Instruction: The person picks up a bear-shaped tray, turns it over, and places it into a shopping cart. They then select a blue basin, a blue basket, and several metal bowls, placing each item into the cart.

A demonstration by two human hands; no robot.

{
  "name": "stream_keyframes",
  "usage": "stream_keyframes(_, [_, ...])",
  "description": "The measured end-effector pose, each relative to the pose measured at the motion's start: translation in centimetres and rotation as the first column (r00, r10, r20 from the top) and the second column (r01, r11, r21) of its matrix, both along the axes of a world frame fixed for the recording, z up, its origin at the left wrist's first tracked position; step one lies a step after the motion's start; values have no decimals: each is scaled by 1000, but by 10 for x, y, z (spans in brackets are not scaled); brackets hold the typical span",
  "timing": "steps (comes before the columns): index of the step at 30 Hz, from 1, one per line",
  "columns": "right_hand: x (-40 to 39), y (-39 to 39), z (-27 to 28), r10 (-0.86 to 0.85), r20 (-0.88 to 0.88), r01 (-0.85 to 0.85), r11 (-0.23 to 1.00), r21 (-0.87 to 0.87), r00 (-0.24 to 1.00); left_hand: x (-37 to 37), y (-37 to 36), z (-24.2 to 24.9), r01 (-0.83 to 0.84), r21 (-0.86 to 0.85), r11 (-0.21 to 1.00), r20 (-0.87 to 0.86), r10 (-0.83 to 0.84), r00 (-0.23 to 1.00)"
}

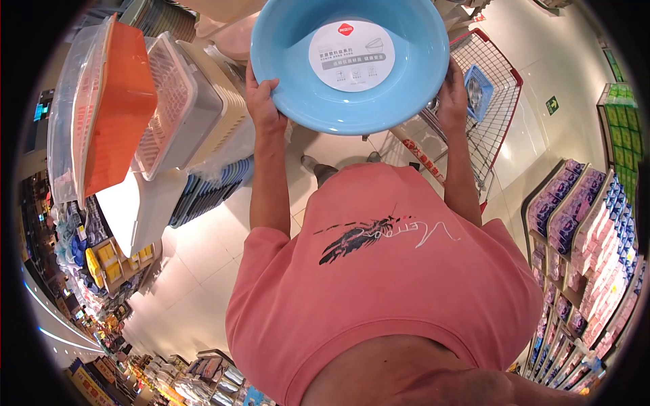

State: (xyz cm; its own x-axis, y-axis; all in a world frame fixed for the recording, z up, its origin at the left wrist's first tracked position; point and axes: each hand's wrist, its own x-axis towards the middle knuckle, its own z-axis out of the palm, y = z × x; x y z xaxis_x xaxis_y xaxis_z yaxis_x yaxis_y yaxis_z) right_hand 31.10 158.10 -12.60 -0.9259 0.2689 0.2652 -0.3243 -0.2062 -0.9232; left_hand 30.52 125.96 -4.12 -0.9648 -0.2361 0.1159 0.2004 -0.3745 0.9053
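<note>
Held out in front of me is a light blue plastic basin with a round white label inside on its bottom. My left hand grips the rim at the left, its thumb against the edge. At the opposite side my right hand holds the rim, with its fingers partly hidden by the basin. Beyond my right hand stands a shopping cart with a red-edged wire basket. A smaller blue item lies in the cart.
To the left, plastic baskets and tubs are stacked, with an orange bin and a white tub sticking out. Shelves of packaged goods line the right side. Pale tiled floor shows between the displays.
</note>
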Motion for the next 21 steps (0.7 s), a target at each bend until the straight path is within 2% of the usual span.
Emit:
stream_keyframes(1, [2, 3, -5, -1, -1, 1, 1000, -2, 1000, 3, 1, 3, 4, -19, 1000, 26, -4, 1000])
stream_keyframes(3, [8, 16, -18, 174, 60, -183, 905, 385, 983, 5, -1, 7, 9, -39, 999, 51, -7, 999])
stream_keyframes(5, [9, 26, -22, 244, 66, -251, 893, 374, 967, 7, -11, 10, 129, -93, 987, 88, -121, 989])
stream_keyframes(6, [14, 29, -2, 328, 182, -367, 893, 260, 927, 9, -16, 12, 123, -93, 988, 90, -114, 989])
stream_keyframes(7, [18, 29, 10, 414, 284, -463, 876, 134, 865, 10, -20, 15, 137, 2, 991, 120, -136, 983])
stream_keyframes(8, [18, 28, 12, 418, 282, -467, 874, 136, 864, 10, -22, 17, 148, 97, 984, 144, -161, 976])
stream_keyframes(11, [15, 22, 13, 385, 280, -440, 882, 170, 880, 20, -26, 19, 210, 30, 977, 122, -212, 970])
stream_keyframes(13, [10, 15, 0, 327, 214, -301, 943, -142, 921, 19, -25, 5, 230, 5, 973, 59, -230, 971])
stream_keyframes(15, [-3, 10, -16, 276, 159, -240, 947, -213, 948, 13, -17, 0, 256, -22, 966, 4, -256, 967])
stream_keyframes(16, [-6, 7, -14, 218, 106, -181, 942, -283, 970, 5, -5, 6, 218, -216, 952, 6, -222, 975])
stream_keyframes(17, [-8, 6, -10, 214, 107, -177, 943, -282, 971, 0, 3, 8, 171, -401, 900, -1, -187, 982])
stream_keyframes(18, [-12, 1, 9, 216, 165, -176, 958, -226, 962, 1, 6, 7, 200, -387, 900, -146, -275, 950])
stream_keyframes(19, [-13, -2, 18, 215, 222, -179, 969, -169, 951, -1, 9, 7, 202, -386, 900, -145, -275, 950])
stream_keyframes(20, [-22, 5, 4, 220, 303, -176, 970, -165, 927, -5, 12, 8, 202, -377, 904, -126, -266, 956])
stream_keyframes(21, [-26, 5, 5, 217, 300, -173, 971, -166, 929, -10, 16, 11, 203, -369, 907, -108, -259, 960])
